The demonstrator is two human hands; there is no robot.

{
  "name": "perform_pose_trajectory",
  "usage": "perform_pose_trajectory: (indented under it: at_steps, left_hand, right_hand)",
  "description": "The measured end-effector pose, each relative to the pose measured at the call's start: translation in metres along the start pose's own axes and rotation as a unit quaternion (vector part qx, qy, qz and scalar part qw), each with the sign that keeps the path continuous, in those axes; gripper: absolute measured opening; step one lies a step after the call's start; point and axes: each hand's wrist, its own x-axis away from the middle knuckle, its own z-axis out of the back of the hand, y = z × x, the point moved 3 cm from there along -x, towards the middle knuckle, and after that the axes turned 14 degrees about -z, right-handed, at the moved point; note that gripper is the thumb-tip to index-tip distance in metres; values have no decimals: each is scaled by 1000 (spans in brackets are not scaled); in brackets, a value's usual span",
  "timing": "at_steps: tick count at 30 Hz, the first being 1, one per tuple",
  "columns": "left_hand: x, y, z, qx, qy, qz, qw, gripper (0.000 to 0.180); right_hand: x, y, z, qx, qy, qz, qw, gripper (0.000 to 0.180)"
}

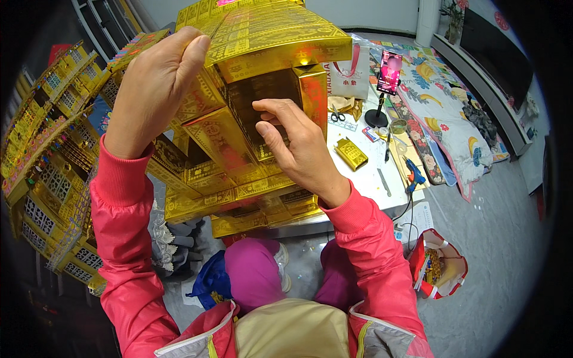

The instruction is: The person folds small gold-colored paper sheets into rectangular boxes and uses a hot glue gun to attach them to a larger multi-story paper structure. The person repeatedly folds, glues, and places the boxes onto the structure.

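While the left hand [156, 89] grips the roof edge of the tall gold-foil paper house [250, 119] covering the desk's [364, 191] near edge, the right hand's [298, 146] fingers pinch inside its doorway; the fingertips are hidden.

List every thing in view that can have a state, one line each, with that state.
Gold paper house: upright on the table, front recess open.
Left hand: grip closed over the roof edge.
Right hand: fingers curled, reaching into the recess.
Phone: on a stand, screen lit.
Small gold box: lying on the table.
Red paper bag: open, on the floor.
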Motion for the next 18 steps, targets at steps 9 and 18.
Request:
perform_pose_trajectory:
  at_steps: [9,18]
  left_hand:
    - [1,-4,0,-10,-3,-20,1000,36]
    - [-1,-5,2,-31,-22,-14,999,43]
  right_hand:
    - [0,1,0,17,1,7,1000,27]
    - [1,-3,2,27,-4,7,1000,26]
